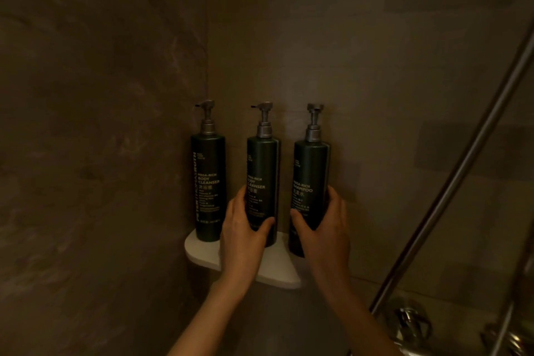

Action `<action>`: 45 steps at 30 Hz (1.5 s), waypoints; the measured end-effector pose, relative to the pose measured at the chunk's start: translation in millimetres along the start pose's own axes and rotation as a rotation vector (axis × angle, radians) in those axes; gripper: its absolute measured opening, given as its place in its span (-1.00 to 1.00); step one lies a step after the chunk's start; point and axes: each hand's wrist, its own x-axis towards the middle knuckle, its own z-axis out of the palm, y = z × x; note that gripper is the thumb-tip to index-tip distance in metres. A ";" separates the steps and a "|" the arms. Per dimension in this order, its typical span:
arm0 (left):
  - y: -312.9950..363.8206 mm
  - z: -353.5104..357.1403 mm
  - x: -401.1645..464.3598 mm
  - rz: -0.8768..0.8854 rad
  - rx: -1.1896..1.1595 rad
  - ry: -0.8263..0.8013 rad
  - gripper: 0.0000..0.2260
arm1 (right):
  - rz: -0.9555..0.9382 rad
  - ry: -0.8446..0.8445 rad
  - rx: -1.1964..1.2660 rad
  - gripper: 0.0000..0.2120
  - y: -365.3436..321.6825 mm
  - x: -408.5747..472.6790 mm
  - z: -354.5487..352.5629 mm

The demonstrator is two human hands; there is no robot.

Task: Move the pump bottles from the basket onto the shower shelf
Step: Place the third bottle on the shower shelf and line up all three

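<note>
Three dark green pump bottles with grey pumps stand in a row on the white corner shelf (277, 269). The left bottle (208, 182), labelled body cleanser, stands free against the left wall. My left hand (241, 237) wraps the lower part of the middle bottle (263, 167), also a body cleanser. My right hand (323, 228) grips the lower part of the right bottle (310, 170), a shampoo, at the shelf's right end; its base is hidden by my hand. The basket is not in view.
Brown stone walls meet in a corner behind the shelf. A metal shower rail (450, 182) slants across the right side. Chrome tap fittings (410, 324) sit low on the right, below the shelf.
</note>
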 end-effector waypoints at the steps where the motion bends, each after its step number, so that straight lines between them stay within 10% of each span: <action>1: -0.9 0.1 2.2 -0.007 0.001 -0.005 -0.32 | 0.004 0.000 -0.001 -0.34 0.1 1.1 0.4; 45: -14.1 -4.1 15.3 -0.022 -0.125 -0.039 -0.31 | -0.004 0.066 0.039 -0.33 6.5 -1.2 17.9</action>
